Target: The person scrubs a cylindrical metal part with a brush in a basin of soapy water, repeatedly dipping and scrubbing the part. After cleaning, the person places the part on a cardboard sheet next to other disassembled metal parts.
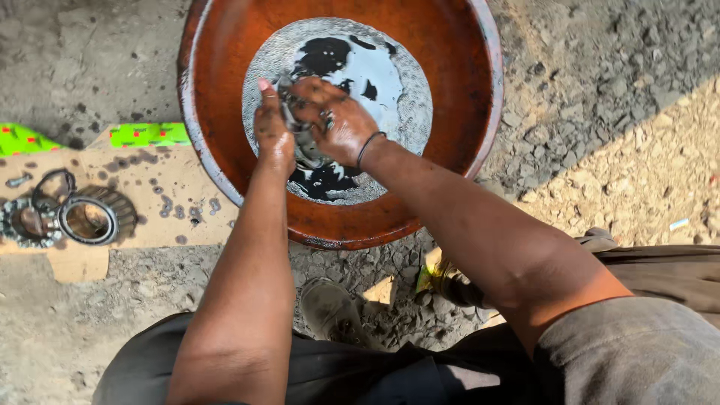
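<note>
A wide orange basin (450,90) sits on the ground and holds a pool of dark oily liquid (352,67) with grey foam. Both my hands are over the liquid. My left hand (271,127) and my right hand (337,120) together grip a round greasy metal part (300,124), probably a bearing, mostly hidden between the fingers. A dark band circles my right wrist. Both hands are wet and smeared with grime.
On a piece of cardboard (150,187) to the left lie a tapered roller bearing (94,216), a bearing ring (51,184) and a smaller toothed part (22,223). A green strip (150,135) lies beyond. Gravel covers the ground at right. My shoe (330,307) is below the basin.
</note>
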